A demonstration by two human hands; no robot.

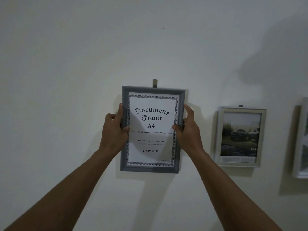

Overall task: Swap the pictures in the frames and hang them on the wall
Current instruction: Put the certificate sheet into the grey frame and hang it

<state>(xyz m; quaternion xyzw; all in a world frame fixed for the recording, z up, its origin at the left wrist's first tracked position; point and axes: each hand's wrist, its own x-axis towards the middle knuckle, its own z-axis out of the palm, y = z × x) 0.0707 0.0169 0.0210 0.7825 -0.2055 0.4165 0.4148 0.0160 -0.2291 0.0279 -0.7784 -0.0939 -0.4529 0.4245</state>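
Grey moulding marks the frame (150, 130) I am working with: it sits upright against the white wall (66, 80), its top edge just under a small brownish hook tab (155, 83) that pokes up above it, and its glass shows the printed stock sheet (151, 129) reading "Document Frame A4". Off to my right a pale silver frame (240, 136) already hangs from its own hook, with a dim outdoor photo in it, and the edge of a third white frame (301, 139) shows at the picture's border. Judging from that, I take the hanging stage to be under way: one frame is up and this grey one is at its hook, though I cannot tell whether it has caught or whether the pictures have truly been swapped. What seems left is to seat it, let go, and check it hangs level. My left hand (115, 130) is closed around the frame's left side, thumb on the front and fingers curled behind the edge. My right hand (187, 129) clamps the right side the same way, thumb pressed on the front rail, index finger stretched up along the outer edge.
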